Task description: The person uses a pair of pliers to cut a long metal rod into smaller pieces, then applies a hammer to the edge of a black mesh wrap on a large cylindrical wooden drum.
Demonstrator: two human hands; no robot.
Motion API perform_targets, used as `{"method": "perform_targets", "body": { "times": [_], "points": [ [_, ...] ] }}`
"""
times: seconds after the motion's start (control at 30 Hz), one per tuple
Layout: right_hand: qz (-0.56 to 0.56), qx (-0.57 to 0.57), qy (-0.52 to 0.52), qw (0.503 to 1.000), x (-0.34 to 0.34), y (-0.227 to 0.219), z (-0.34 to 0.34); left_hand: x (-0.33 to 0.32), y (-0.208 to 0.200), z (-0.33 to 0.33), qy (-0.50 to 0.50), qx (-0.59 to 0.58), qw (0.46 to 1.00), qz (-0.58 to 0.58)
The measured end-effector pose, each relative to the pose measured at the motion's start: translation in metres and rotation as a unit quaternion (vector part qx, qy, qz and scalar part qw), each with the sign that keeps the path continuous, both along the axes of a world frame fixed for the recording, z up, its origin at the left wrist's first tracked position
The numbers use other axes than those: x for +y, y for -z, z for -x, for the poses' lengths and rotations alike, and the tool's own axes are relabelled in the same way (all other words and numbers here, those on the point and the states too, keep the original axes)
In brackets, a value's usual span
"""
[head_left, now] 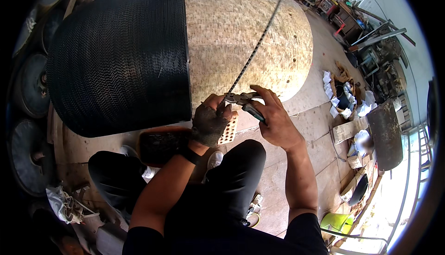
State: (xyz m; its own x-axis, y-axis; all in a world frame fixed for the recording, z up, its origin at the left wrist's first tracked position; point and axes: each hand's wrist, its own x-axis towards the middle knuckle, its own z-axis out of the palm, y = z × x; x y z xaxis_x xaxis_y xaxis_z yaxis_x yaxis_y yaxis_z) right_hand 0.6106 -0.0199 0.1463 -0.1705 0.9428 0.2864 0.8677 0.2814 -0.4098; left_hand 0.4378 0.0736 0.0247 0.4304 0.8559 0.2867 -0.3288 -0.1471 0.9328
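Observation:
A large drum (245,28) lies on its side in front of me. Its right part shows a bare, tan, stained surface, while closely wound black strand (120,60) covers the left part. A thin dark strand with light flecks (254,55) slants down from the upper right across the bare part. My left hand (207,124), in a dirty dark glove with bare fingertips, is closed round the strand's lower end. Pliers with dark green grips (238,98) are in my right hand (282,124), their jaws at the strand beside my left fingers. Whether the jaws grip it cannot be made out.
Below the drum are a dark tray (147,144) and a pale block with holes (229,132). Dark discs (30,151) line the left side. On the right lie white wrappings (330,93), a dark curved plate (385,137) and a yellow-green bucket (337,222). Machinery stands at the far right.

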Motion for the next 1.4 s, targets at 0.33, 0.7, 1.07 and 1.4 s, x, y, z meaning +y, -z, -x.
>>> {"method": "perform_targets", "body": {
  "times": [0.33,0.7,1.07,1.4],
  "points": [
    [0.044,0.113,0.046,0.992,-0.017,0.012,0.004,0.013,0.013,0.004,0.162,-0.110,0.971,0.138],
    [0.118,0.227,0.218,0.942,-0.030,0.019,-0.003,0.001,0.017,0.014,-0.086,0.126,0.982,-0.114],
    [0.195,0.422,0.259,0.847,-0.038,0.022,-0.011,0.005,0.038,-0.016,-0.136,0.147,0.966,-0.162],
    [0.196,0.456,0.256,0.829,-0.039,0.029,-0.011,0.007,0.040,-0.016,-0.132,0.162,0.969,-0.134]
  ]
}}
